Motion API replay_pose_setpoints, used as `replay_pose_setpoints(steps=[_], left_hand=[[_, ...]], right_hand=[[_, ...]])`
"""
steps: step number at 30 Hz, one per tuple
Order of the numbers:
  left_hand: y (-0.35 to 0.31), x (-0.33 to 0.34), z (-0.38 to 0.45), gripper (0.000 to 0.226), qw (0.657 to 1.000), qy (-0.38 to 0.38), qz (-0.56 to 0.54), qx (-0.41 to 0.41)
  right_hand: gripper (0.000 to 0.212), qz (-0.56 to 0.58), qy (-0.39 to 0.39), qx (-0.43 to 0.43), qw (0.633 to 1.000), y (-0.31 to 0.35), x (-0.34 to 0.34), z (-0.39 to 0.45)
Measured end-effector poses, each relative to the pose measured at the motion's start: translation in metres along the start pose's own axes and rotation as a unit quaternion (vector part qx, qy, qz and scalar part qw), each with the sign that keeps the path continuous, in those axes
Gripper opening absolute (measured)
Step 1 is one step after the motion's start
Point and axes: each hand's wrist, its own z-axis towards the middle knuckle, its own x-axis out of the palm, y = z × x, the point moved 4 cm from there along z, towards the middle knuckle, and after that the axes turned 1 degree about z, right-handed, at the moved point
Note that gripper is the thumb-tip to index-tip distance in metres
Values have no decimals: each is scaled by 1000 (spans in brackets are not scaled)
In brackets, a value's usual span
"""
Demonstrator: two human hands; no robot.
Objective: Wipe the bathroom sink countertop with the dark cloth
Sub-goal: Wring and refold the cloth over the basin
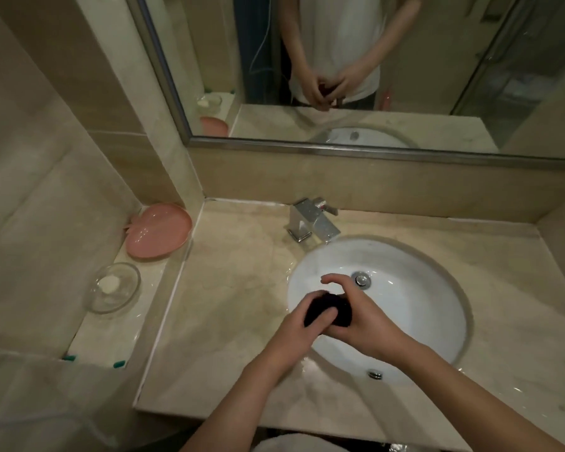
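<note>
**Wringing the cloth out over the basin before the wipe-down**

Both hands are bunched together over the sink basin (405, 288), at about 7 o'clock from the drain (361, 279). The dark cloth (327, 308) is balled up between them: the left hand (302, 331) is wrapped around its near side, and the right hand (362, 316) clamps it from the other side with the index finger lifted off and curled. So neither hand is free, both are closed on the cloth. Looks to me like a squeeze or wring, not a wipe yet.

How I'd do this bit well: keep the cloth over the bowl so drips land in there, not on the worktop (235, 288). Twist the hands opposite ways until it only feels damp, because the marble already shows wet sheen around the basin rim at 9 o'clock. Then open it flat rather than wiping with a ball, which covers more surface. Start at the back by the faucet (310, 221) at 12 o'clock and pull toward the front edge.

The side ledge at 9 o'clock holds a pink plate (159, 231) and a glass soap dish (115, 288); I'd work around them.

Brands or writing: can't read any. No visible label on the faucet, and nothing legible in the mirror (437, 76).
</note>
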Motion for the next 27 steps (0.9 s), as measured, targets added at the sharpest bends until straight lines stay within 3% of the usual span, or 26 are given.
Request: replay_pose_setpoints(steps=[4,7,11,13,17,21,25,27], left_hand=[[-31,29,13,40,992,-76,-100,-13],[-41,54,19,41,972,-99,-203,-65],[-59,88,19,44,938,-38,-332,-97],[-67,109,18,47,930,-7,-349,-113],[-73,128,21,45,919,-3,-367,-146],[-75,122,26,33,941,-34,-313,-123],[-79,121,29,14,962,-3,-222,-157],[-83,123,30,14,961,24,-210,-179]], right_hand=[[50,45,-130,3,990,7,-38,-30],[24,74,-143,32,986,0,-51,-48],[32,138,-293,36,945,-6,-59,-65],[39,153,-327,39,932,-4,-55,-71],[51,56,-247,-23,967,-1,-47,-79],[36,-148,-242,-103,954,-34,-78,-93],[28,-71,-111,-127,983,-39,-101,-102],[22,-45,-129,-148,979,-33,-108,-104]])
